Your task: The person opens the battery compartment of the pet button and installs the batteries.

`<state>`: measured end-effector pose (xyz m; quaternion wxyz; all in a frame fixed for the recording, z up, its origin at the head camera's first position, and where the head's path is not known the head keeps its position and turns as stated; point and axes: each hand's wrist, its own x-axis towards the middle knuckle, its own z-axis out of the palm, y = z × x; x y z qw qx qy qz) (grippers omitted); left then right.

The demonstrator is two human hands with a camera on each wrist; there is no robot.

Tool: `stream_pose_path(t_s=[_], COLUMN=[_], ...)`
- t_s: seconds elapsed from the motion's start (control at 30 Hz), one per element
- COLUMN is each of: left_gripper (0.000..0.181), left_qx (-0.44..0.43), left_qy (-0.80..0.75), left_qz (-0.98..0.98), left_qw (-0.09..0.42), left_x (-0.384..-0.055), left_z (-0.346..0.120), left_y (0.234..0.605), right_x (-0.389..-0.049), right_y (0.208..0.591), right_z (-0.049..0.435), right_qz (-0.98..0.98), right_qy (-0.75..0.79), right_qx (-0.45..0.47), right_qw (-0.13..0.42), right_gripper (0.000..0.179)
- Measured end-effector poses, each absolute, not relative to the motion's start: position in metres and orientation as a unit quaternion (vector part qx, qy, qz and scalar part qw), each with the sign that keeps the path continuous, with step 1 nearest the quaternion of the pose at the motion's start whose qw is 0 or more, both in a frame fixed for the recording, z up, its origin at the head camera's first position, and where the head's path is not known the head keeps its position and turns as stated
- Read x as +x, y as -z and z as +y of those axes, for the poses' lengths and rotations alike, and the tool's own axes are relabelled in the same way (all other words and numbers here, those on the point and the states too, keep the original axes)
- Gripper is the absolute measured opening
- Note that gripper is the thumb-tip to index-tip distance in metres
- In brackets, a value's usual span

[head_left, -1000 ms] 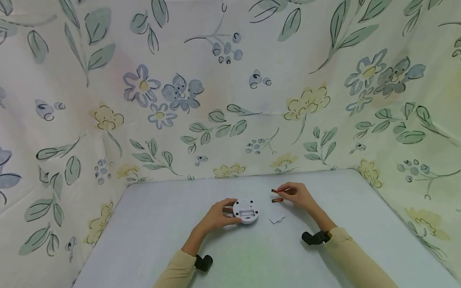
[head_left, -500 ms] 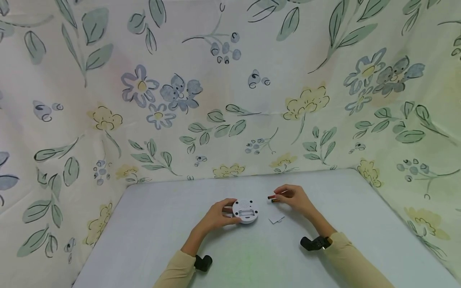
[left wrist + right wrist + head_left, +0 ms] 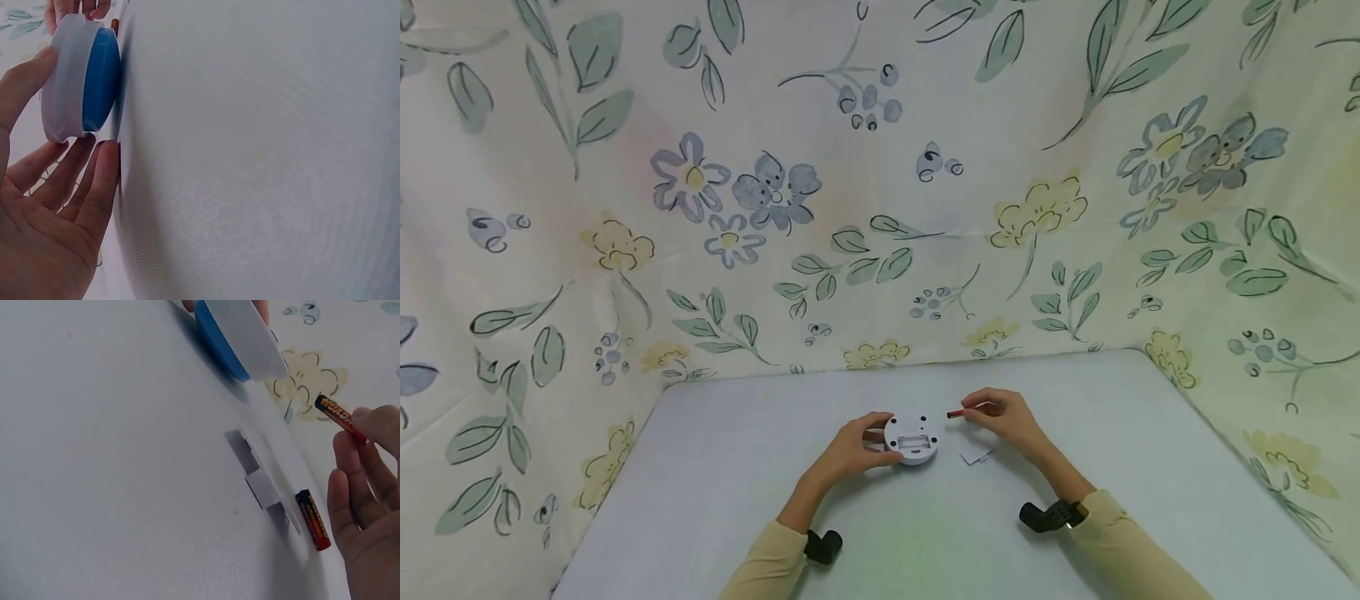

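Note:
My left hand (image 3: 850, 450) grips the side of a round white device (image 3: 913, 429), thumb on the near edge and fingers on the far side. Its upturned face has small dark feet and an uncovered battery compartment; the left wrist view shows a blue part (image 3: 102, 78) facing the table. Between right thumb and fingers, my right hand (image 3: 1009, 418) pinches a red and black battery (image 3: 337, 417), raised off the table to the right of the device. A second battery (image 3: 313, 520) lies on the table below that hand; the head view hides it.
A white battery cover (image 3: 976, 456) lies on the white table (image 3: 917, 533), right of the device and nearer to me. Floral cloth (image 3: 850, 183) hangs behind the table and along its sides. Each wrist wears a black camera (image 3: 825, 547).
My right hand has moved left and slightly nearer with the pinched battery, toward the device. The other battery has become hidden behind it in the head view. My left hand and the device stay put.

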<state>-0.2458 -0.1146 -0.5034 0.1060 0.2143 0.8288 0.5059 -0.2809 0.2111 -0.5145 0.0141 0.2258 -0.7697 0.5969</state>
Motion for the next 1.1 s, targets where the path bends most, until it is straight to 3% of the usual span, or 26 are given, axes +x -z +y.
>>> stream_pose_path(t_s=[1.1], left_gripper=[0.070], left_qx=[0.221], left_qy=[-0.507], left_qz=[0.827], left_qw=[0.106], left_x=[-0.247], left_z=[-0.114], left_y=[0.506], right_x=[-0.262], right_y=[0.517], right_z=[0.168], right_qz=[-0.725], right_qy=[-0.633], right_qx=[0.271], right_qw=[-0.022], right_gripper=[0.024])
